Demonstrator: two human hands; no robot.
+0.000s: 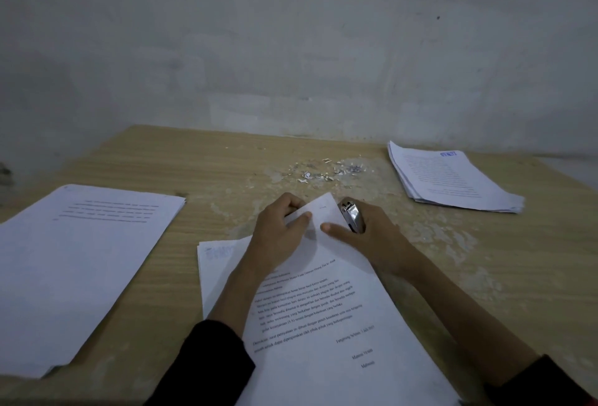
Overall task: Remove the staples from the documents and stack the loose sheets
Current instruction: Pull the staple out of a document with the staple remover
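Fingers: on my left hand (280,234) they curl round the far corner of the document (323,315), thumb on top, pinching it. On my right hand (375,239) they wrap a metal tool (351,215), a small stapler or remover, with the thumb stretched flat on the sheet.
Document: lies slanted on the table (161,166) right before me, both hands at its far corner, the tool at its right edge.
Staple: a short dark mark (323,207) in that corner, between my left thumb and the tool; I take it as not yet pulled.
Under the document: another sheet (213,255) with a blue stamp peeks out at its left edge.
Done so far: a good share, I judge, from the litter of staples and paper scraps (323,172) just beyond the document.
Left to do: this staple, then whatever remains bound; I cannot tell which pile is finished.
Left of the document: a broad flat stack (81,260), well apart.
Far right of the document: a smaller, fanned stack (453,179) near the wall (291,49).
In the way: nothing blocks the corner, though my own thumbs crowd the staple.
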